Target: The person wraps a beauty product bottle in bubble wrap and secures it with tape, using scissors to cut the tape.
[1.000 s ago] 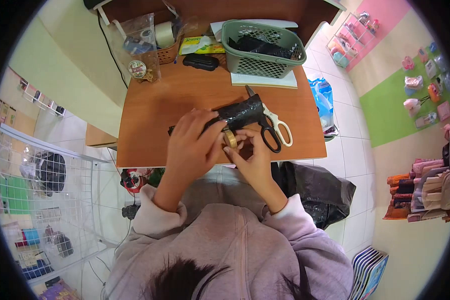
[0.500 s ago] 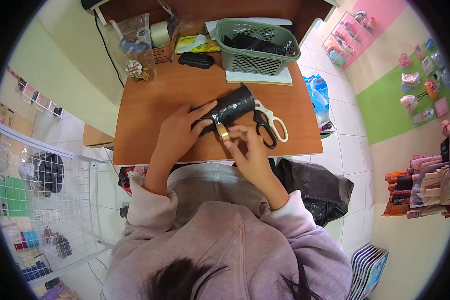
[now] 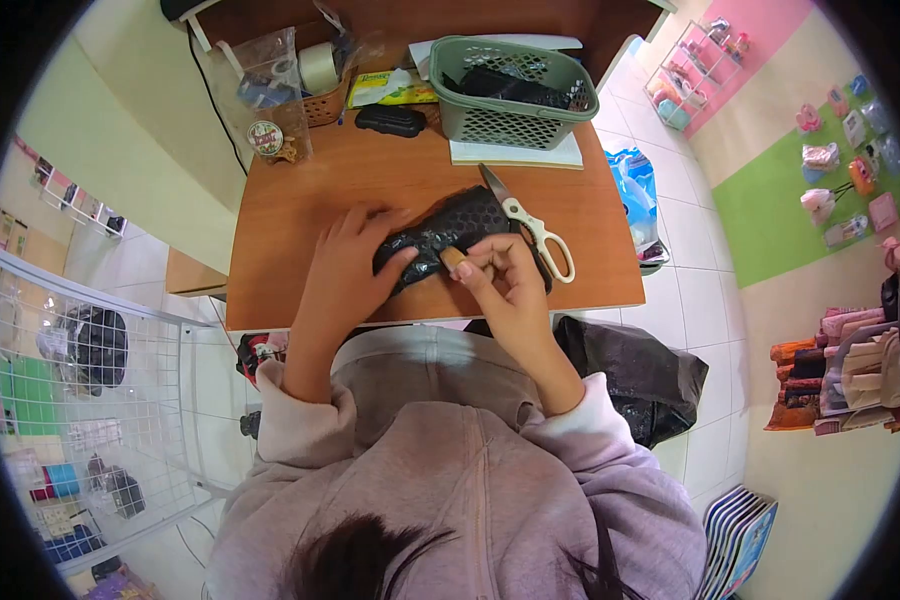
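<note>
On the wooden desk lies a black bubble-wrapped package (image 3: 462, 218), set at a slant in front of me. My left hand (image 3: 355, 260) is at its left end, fingers spread and thumb against the wrap. Between the thumb and fingers of my right hand (image 3: 510, 290) is a small tan tape roll (image 3: 452, 258), close against the package's near side. Scissors (image 3: 548, 245) with a white handle lie just right of the package, blade pointing away from me. Their dark handle is mostly hidden by the package and my right hand.
A green plastic basket (image 3: 515, 128) with black material inside stands on white paper (image 3: 560, 155) at the back. Left of it are a black case (image 3: 391, 121), a yellow packet (image 3: 400, 88) and a brown basket (image 3: 328, 105). A black bag (image 3: 635, 375) sits right of my lap.
The package has turned and now shows its bubble-textured side. My left hand's fingers have lifted and spread off it. The right hand, still with the tape roll, has moved slightly right.
</note>
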`<action>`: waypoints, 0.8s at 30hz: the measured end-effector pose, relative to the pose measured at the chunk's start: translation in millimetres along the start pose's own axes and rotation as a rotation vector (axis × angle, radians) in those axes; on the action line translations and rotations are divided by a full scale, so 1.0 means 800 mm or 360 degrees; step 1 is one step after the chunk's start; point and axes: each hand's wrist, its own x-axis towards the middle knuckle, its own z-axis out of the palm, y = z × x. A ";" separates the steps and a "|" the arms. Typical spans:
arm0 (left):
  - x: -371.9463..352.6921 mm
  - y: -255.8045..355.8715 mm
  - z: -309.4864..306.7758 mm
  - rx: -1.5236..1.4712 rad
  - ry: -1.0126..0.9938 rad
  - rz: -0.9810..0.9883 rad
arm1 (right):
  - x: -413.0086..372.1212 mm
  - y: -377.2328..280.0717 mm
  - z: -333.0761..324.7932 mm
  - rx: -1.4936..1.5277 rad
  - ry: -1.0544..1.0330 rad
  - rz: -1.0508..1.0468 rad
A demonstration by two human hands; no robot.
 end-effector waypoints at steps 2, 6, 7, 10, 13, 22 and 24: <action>-0.005 0.012 -0.002 0.0066 -0.0005 0.0187 | 0.016 0.002 0.003 0.0156 -0.0042 -0.0073; -0.016 0.021 0.014 0.0232 -0.0066 0.0090 | 0.046 -0.021 0.008 0.0442 -0.0141 -0.0029; -0.018 0.019 0.019 0.0275 -0.0057 0.0066 | 0.053 -0.021 0.007 0.0438 -0.0171 0.0014; -0.022 0.015 0.027 0.0274 -0.0075 -0.0015 | 0.067 -0.023 0.004 0.0400 -0.0225 0.0089; -0.021 0.012 0.030 0.0140 -0.0054 -0.0086 | 0.077 -0.024 0.007 0.0348 -0.0210 0.0051; -0.021 0.014 0.032 0.0182 0.0022 -0.0040 | 0.082 -0.028 0.017 0.0359 -0.0137 0.0056; -0.021 0.014 0.032 0.0157 0.0037 -0.0050 | 0.078 -0.034 0.019 0.0378 -0.0101 0.0093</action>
